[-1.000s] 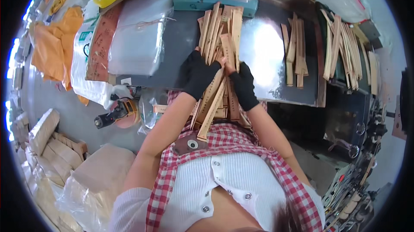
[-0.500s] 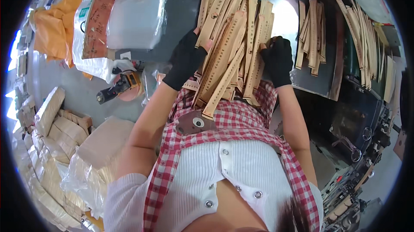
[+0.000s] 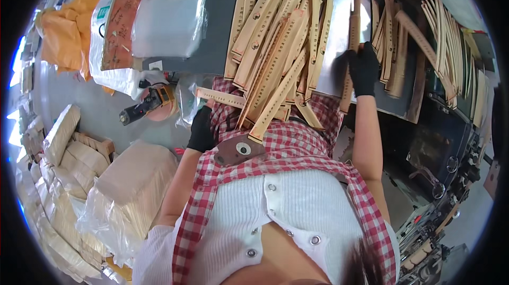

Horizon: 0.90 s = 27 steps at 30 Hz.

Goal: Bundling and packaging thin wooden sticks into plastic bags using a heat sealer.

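A heap of long flat wooden strips, pale tan with dark printed marks, lies on the table edge and spills over my lap. At the heap's lower left, my left hand, in a black fingerless glove, has its fingertips closed at one strip that lies crosswise. Right of the heap, my right hand, gloved the same way, is closed around an upright, darker-looking strip. Just beyond that hand is a smaller pile of strips, partly blurred.
Clear plastic sheets lie at the table's far left. Thin strips stand bunched at the right, with one slanting strip beside them. A tape dispenser and plastic-wrapped bundles are on the left.
My hands have parted from the sides of the heap. The left drew back toward my lap; the right moved rightward with a strip. The heap has spread leftward, and a slanting strip appears at right.
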Available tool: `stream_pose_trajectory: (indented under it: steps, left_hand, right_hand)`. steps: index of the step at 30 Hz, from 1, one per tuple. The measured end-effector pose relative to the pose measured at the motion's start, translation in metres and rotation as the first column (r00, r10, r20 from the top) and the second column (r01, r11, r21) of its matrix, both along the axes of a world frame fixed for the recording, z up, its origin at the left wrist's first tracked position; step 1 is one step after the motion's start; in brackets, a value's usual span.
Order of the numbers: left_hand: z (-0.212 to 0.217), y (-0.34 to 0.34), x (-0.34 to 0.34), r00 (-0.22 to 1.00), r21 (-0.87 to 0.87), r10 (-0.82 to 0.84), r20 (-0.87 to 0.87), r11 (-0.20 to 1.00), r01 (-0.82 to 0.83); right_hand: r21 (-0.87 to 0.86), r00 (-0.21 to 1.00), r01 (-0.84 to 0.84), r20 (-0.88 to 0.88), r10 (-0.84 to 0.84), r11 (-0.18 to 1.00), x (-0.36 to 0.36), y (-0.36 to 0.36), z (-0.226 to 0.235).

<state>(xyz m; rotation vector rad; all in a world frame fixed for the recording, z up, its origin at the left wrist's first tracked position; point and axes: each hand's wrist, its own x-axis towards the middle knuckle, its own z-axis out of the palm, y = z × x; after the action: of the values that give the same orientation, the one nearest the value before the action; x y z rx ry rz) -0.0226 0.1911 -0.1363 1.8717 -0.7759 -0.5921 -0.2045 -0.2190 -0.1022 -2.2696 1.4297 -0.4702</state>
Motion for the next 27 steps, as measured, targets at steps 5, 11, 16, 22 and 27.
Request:
stream_pose_trajectory:
  steps: [5,11,16,22,27]
  left_hand:
    - [-0.006,-0.045,0.022,0.748,-0.160,0.298,-0.593,0.867,-0.472]
    - [0.030,-0.079,0.058,0.840,-0.323,0.500,-0.211,0.775,-0.542]
    - [0.023,-0.187,0.088,0.922,0.056,0.187,0.338,0.974,-0.218]
    - [0.022,-0.210,0.064,0.892,0.112,0.052,0.450,0.987,-0.115]
    - [0.027,-0.220,0.063,0.915,0.132,0.078,0.395,0.981,-0.141]
  right_hand:
    - [-0.230,0.975,0.075,-0.188,-0.120,0.970,-0.011,-0.016,0.016]
    - [-0.031,0.963,-0.240,0.114,0.242,0.970,0.019,0.024,-0.002]
    - [-0.384,0.924,-0.220,0.213,0.318,0.897,0.037,0.055,0.006]
    - [0.046,0.919,-0.386,-0.072,0.388,0.922,-0.040,0.151,0.021]
    - [0.422,0.869,-0.464,0.049,0.492,0.779,-0.071,0.128,0.025]
